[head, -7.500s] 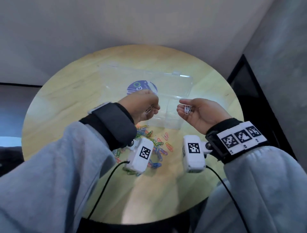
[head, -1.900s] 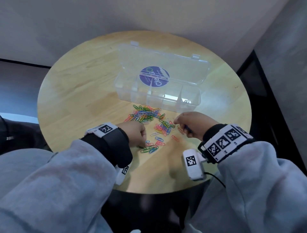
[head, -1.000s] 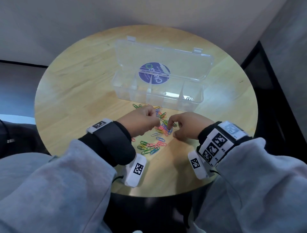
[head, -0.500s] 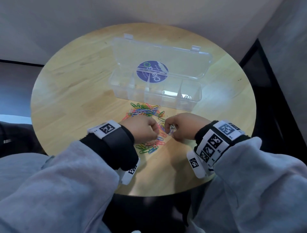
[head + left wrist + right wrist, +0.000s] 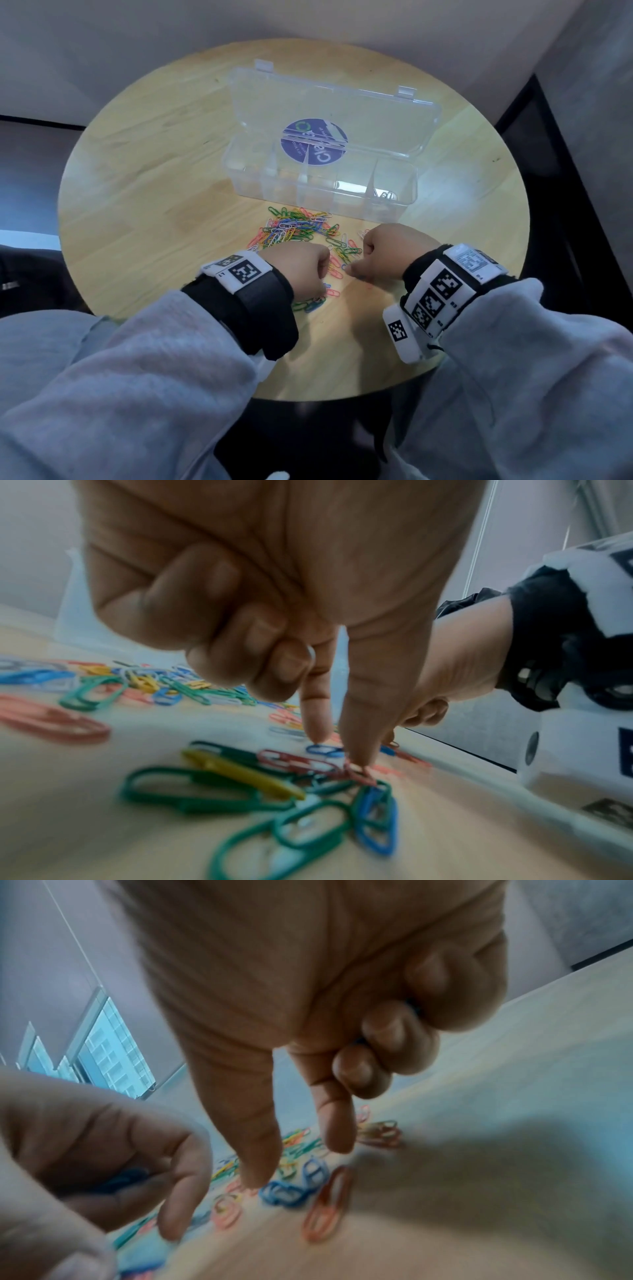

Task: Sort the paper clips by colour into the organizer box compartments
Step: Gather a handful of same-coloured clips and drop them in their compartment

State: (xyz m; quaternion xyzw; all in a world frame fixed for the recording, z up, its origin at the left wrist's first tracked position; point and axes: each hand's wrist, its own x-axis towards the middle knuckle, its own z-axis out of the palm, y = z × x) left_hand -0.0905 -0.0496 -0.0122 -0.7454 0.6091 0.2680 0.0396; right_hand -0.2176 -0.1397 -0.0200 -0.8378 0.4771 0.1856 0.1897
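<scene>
Left grip (image 5: 301,270) was closed over its cargo: three fingers curled round a stash of blue clips (image 5: 123,1177), seen in the right wrist view, with thumb and index poking down at the pile. Thumb tip sat on a red clip (image 5: 356,771); index tip landed just beside a loose blue one (image 5: 323,750).

Right grip (image 5: 387,253) had the same posture. A sliver of blue showed between its curled fingers, so we read it as stashing too. Thumb and index straddled another blue clip (image 5: 284,1191) lying flat on the surface (image 5: 154,205).

Our read on the why: palm as buffer, two fingers as picker. We collected one colour per pass and saved trips to the box.

Paper clips (image 5: 301,229) lay in a mixed heap just in front of the organizer box (image 5: 239,178), between it and both grips. Keeping them that close made for short carries.

Box lid (image 5: 376,116) stood tilted back, so every compartment was reachable from above. Only the rightmost one held anything, a few white clips (image 5: 385,196); the rest looked bare. Task was early.

Risk: clips interlock, so a pinch could drag a wrong-colour neighbour along.
</scene>
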